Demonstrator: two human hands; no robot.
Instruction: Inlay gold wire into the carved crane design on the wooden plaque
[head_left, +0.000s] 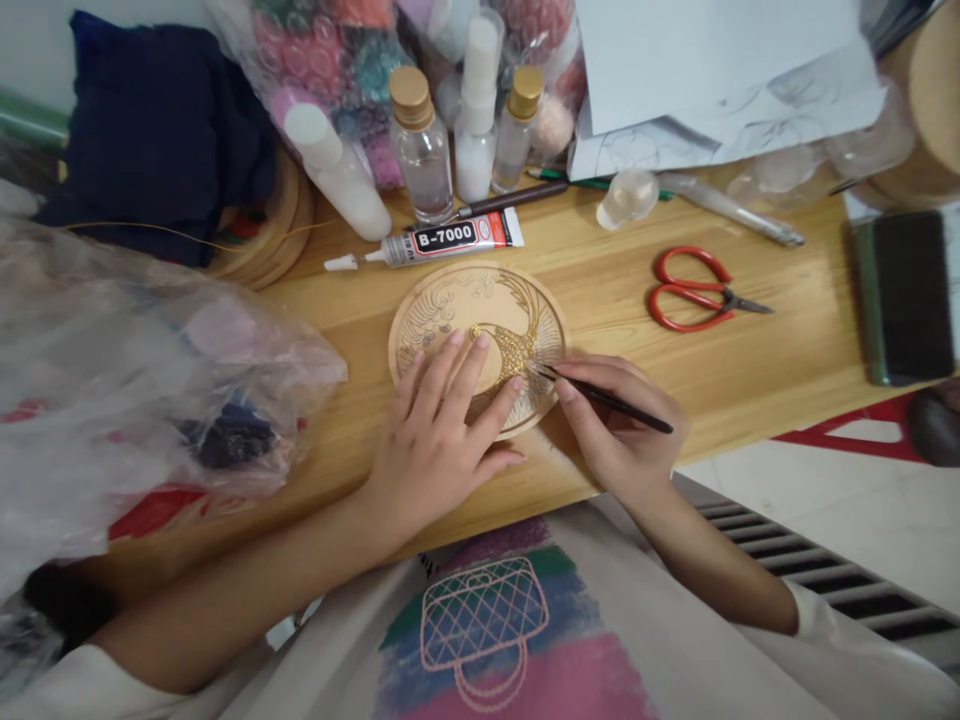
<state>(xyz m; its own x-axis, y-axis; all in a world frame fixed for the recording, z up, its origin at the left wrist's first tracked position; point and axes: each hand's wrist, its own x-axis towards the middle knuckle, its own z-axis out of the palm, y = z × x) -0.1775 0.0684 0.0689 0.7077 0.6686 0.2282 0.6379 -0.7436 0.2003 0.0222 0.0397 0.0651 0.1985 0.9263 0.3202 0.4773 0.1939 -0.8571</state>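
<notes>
A round wooden plaque lies on the table, bearing a line drawing and a fish-like figure in gold, scale-patterned relief. Spread over its lower left is my left hand, fingers apart and flat, hiding part of the design. My right hand pinches a thin dark tool, either tweezers or a fine pen-like stick. Its tip touches or hovers just above the plaque's right side, by the gold relief; I cannot tell which.
Behind the plaque lies a B-7000 glue tube with small bottles beyond it. Red-handled scissors rest at right, near a phone. Plastic bags crowd the left. White papers sit at the back right.
</notes>
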